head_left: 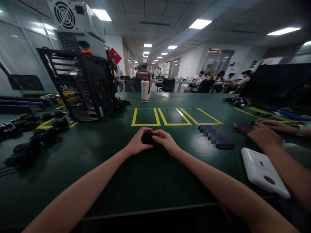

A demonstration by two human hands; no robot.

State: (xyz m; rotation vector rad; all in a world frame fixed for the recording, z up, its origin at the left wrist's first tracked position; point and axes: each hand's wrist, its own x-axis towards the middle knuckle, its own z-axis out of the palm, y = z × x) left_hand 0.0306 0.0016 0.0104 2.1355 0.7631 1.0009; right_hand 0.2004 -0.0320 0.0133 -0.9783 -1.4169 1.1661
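A small black block-like object (147, 138) is held just above or on the green table, near the middle; its exact kind is too dark to make out. My left hand (136, 143) curves around its left side, with thumb below and fingers over the top. From the right, my right hand (167, 142) pinches its edge between thumb and fingers. Beyond my hands, yellow tape outlines (145, 125) mark the table. Whether the object rests on the surface, I cannot tell.
An open black computer case (97, 106) with a power supply (80, 26) on top stands left. Black cables and adapters (31, 145) lie nearby. A white bottle (145, 90) stands ahead. At right are a white device (263, 171) and another person's hands (266, 137).
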